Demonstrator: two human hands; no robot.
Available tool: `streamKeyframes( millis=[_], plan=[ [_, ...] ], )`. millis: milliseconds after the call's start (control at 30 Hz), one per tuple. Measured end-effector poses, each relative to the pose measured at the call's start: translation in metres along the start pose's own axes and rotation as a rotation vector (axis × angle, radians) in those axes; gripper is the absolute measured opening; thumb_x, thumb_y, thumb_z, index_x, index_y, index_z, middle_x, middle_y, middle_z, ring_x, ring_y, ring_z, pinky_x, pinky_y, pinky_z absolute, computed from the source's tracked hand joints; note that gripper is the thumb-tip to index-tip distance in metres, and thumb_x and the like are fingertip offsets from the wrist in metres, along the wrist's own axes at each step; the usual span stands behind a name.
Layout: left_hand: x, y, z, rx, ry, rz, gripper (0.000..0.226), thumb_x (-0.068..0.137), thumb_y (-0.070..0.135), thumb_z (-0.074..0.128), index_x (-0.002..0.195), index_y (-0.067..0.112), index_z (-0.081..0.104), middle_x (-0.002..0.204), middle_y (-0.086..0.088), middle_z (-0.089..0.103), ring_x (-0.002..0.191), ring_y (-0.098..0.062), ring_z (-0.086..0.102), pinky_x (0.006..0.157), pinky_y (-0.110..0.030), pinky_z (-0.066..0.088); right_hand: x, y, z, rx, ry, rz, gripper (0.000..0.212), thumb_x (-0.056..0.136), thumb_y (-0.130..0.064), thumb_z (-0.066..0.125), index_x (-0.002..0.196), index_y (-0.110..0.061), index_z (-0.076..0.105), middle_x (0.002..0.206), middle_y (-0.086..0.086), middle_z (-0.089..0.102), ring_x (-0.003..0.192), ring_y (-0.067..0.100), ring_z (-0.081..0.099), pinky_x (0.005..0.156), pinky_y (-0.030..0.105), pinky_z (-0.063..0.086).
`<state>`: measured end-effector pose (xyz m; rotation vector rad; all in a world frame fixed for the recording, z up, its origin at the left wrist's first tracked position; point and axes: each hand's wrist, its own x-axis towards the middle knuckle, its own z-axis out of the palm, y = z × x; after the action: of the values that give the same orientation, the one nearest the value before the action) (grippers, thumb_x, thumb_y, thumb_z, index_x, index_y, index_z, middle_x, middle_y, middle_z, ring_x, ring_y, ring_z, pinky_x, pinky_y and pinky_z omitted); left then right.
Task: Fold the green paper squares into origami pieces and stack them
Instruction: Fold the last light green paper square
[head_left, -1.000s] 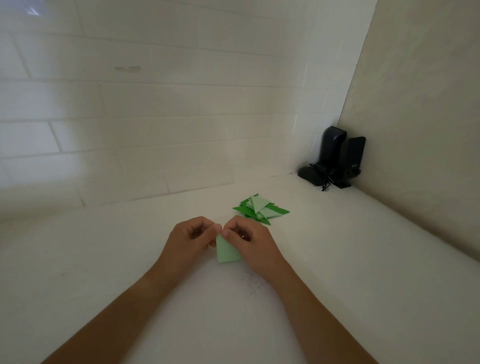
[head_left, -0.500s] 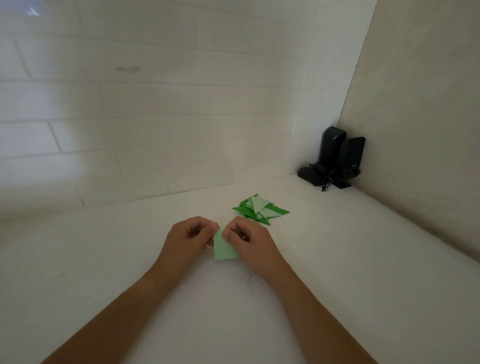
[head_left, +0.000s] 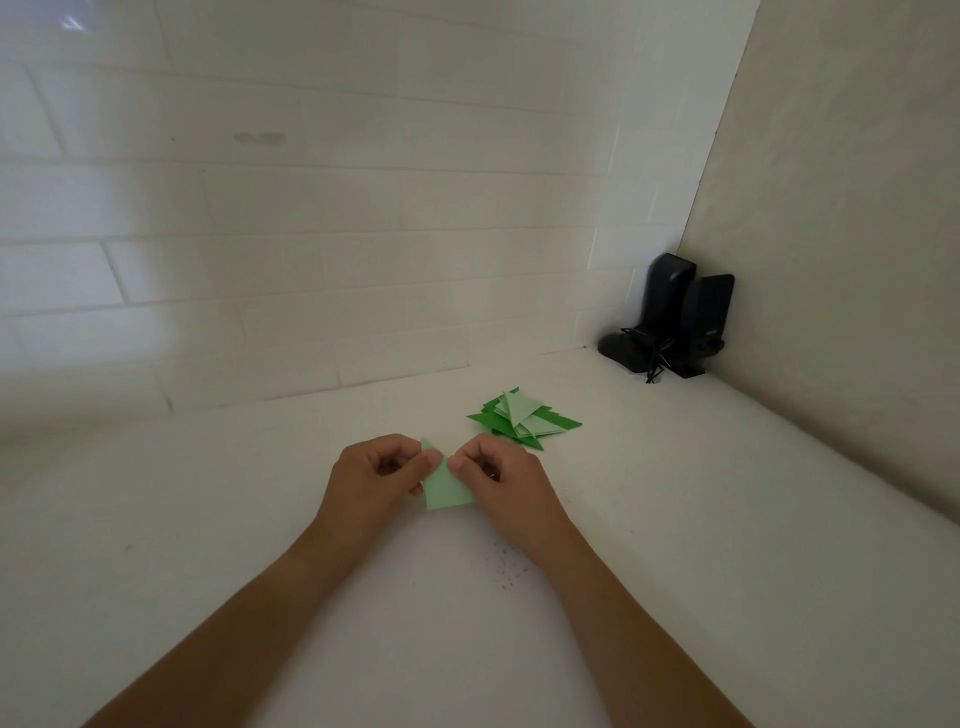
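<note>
A pale green paper piece (head_left: 445, 486) sits between the two hands at the middle of the white bench (head_left: 727, 545), its pointed tip toward the far side. The left hand (head_left: 371, 475) and right hand (head_left: 501, 480) each pinch it with curled fingers, thumb tips nearly meeting, though whether it rests on the bench is hard to tell. The stack of folded green pieces (head_left: 522, 418) lies just beyond the right hand, far right of it.
</note>
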<state>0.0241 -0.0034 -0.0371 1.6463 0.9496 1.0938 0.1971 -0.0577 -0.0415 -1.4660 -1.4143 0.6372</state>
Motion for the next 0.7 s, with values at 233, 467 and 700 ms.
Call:
streamKeyframes(
  millis=[233,467,700],
  plan=[
    [0.0019,-0.0027,-0.0024,-0.034,0.011,0.020,0.026,0.095,0.014,0.072,0.077,-0.004,0.066,0.070,-0.019,0.061,0.068,-0.013,0.060,0.072,-0.029,0.049,0.0004,-0.0005,0.0006,-0.004,0.011,0.013,0.019,0.100,-0.026,0.067,0.084,-0.015,0.068,0.070,-0.010,0.057,0.062,0.001,0.047,0.060,0.020,0.041],
    [0.0023,-0.0021,-0.0030,-0.018,0.051,0.030,0.025,0.096,0.013,0.071,0.073,0.005,0.067,0.068,-0.003,0.061,0.068,-0.013,0.057,0.070,-0.026,0.047,0.0010,-0.0012,0.0020,0.002,0.047,0.029,0.018,0.099,-0.026,0.068,0.084,-0.015,0.067,0.079,0.007,0.067,0.075,0.025,0.064,0.070,0.035,0.051],
    [0.0008,0.0003,-0.0011,-0.004,0.102,0.038,0.026,0.096,0.012,0.071,0.071,0.013,0.066,0.066,0.004,0.059,0.067,-0.010,0.054,0.067,-0.019,0.044,0.0009,-0.0026,0.0023,-0.022,0.034,0.049,0.018,0.100,-0.024,0.065,0.083,-0.019,0.066,0.075,-0.002,0.065,0.081,0.027,0.067,0.071,0.029,0.052]
  ],
)
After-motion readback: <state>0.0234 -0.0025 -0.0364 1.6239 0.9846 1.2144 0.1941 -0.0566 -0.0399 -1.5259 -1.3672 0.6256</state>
